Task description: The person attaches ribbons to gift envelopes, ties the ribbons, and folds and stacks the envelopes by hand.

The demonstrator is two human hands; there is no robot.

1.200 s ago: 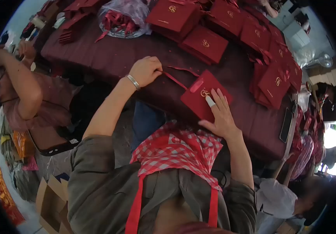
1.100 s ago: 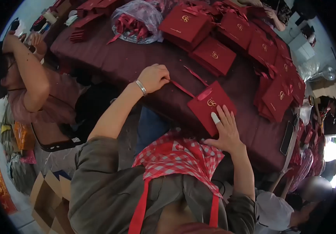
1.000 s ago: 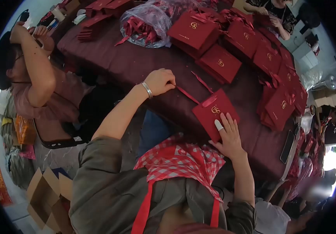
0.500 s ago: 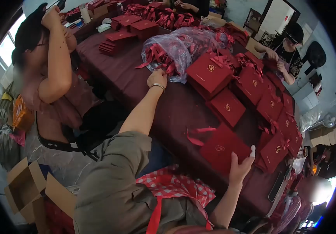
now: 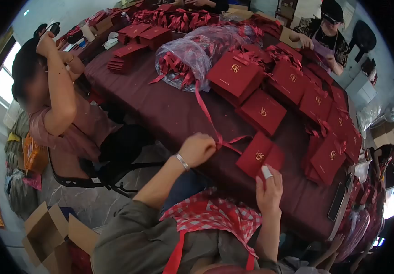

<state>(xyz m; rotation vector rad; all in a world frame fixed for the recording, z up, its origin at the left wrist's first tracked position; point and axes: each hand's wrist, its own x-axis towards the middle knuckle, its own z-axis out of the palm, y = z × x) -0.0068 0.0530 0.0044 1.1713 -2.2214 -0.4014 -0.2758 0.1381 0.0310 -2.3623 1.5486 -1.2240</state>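
My left hand (image 5: pixel 198 150), with a silver bracelet at the wrist, is closed on a red ribbon (image 5: pixel 206 111). That ribbon stretches back to the mouth of a clear plastic bag (image 5: pixel 164 73) full of red ribbons. Beside the hand lies a red bag with a gold logo (image 5: pixel 255 156), a ribbon at its upper left edge. My right hand (image 5: pixel 270 183), a white cover on one finger, is at this bag's lower right corner with fingers bent; whether it pinches the corner is hard to make out.
Stacked red bags (image 5: pixel 263 111) cover the right and back of the dark red tablecloth (image 5: pixel 160 109). A phone (image 5: pixel 336 202) lies at the right edge. One person sits at the left, another stands at the back right. An open cardboard box (image 5: pixel 46 230) is at the lower left.
My left hand reached to the plastic bag and came back with a ribbon. My right hand moved off the red bag's face to its corner. The view has tilted up.
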